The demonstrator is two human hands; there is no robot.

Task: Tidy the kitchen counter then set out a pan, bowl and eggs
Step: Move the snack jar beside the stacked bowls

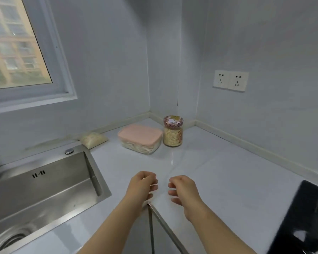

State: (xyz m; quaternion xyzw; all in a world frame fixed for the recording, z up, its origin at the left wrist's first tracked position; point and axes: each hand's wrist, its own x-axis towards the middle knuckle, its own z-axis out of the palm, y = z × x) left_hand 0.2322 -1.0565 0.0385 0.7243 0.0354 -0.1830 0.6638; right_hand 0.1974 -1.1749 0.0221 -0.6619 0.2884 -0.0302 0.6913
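A clear food box with a pink lid [140, 138] stands near the far corner of the white counter [218, 171]. Right beside it is a glass jar [173, 131] of pale flakes with a patterned lid. A small bag of white grains [94, 139] lies against the wall behind the sink. My left hand [142, 186] and my right hand [183, 189] hover side by side over the counter's inner corner, fingers loosely curled, holding nothing. No pan, bowl or eggs are in view.
A steel sink [44, 189] fills the left side, its drain at the lower left. A black cooktop [307, 217] sits at the right edge. Two wall sockets [230, 80] are on the right wall, and a window [17, 43] at upper left.
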